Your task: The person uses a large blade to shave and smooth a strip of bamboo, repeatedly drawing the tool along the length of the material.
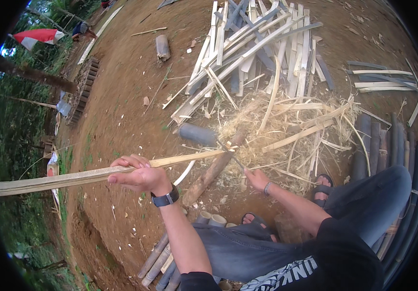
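shaving looks well under way, with shavings (247, 116) heaped beyond the log (209, 180), but the long strip (73, 180), gripped by the left hand (141, 177) and reaching right to the log, seems unfinished by the knife (238, 161) clamped in the right hand (256, 180).

The held strip (63, 180) runs from the left to a log (209, 178) on the ground (121, 92); shavings (251, 114) lie right of the log, a pile of strips (247, 58) behind them (a smaller stack (384, 72) further right), poles (375, 140) along the right side, trees (34, 76) off left
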`<act>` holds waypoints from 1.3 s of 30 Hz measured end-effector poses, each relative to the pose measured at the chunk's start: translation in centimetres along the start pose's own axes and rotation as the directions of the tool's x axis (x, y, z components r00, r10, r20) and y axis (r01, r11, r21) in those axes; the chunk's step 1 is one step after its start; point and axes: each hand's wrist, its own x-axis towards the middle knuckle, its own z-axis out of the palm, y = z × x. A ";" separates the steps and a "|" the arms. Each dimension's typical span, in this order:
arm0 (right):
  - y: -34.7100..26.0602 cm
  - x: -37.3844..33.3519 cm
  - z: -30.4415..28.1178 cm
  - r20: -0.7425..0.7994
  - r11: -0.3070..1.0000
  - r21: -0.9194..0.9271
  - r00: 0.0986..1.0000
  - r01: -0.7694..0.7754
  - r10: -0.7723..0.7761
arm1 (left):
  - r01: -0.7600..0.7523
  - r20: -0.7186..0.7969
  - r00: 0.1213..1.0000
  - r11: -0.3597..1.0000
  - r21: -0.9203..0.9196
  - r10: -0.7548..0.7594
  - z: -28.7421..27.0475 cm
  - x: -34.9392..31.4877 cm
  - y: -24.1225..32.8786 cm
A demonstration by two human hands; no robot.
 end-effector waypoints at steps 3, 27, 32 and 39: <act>-7.2 -1.8 -2.3 0.037 0.971 0.203 0.990 0.124 -0.134 | 0.015 -0.015 1.000 0.999 0.032 -0.015 -0.4 0.6 -0.3; -5.2 -1.7 -1.4 0.025 0.871 0.420 0.957 0.254 -0.290 | 0.067 0.097 0.992 0.990 0.121 -0.079 3.0 -1.2 0.6; 0.2 -1.7 0.4 0.058 0.958 0.256 0.991 -0.131 0.120 | 0.057 0.079 0.995 0.994 0.088 -0.064 3.3 -1.8 0.7; -2.1 -1.4 -1.4 0.096 0.902 0.396 0.970 0.170 -0.225 | 0.097 0.130 0.986 0.991 0.090 -0.108 3.4 -1.7 1.2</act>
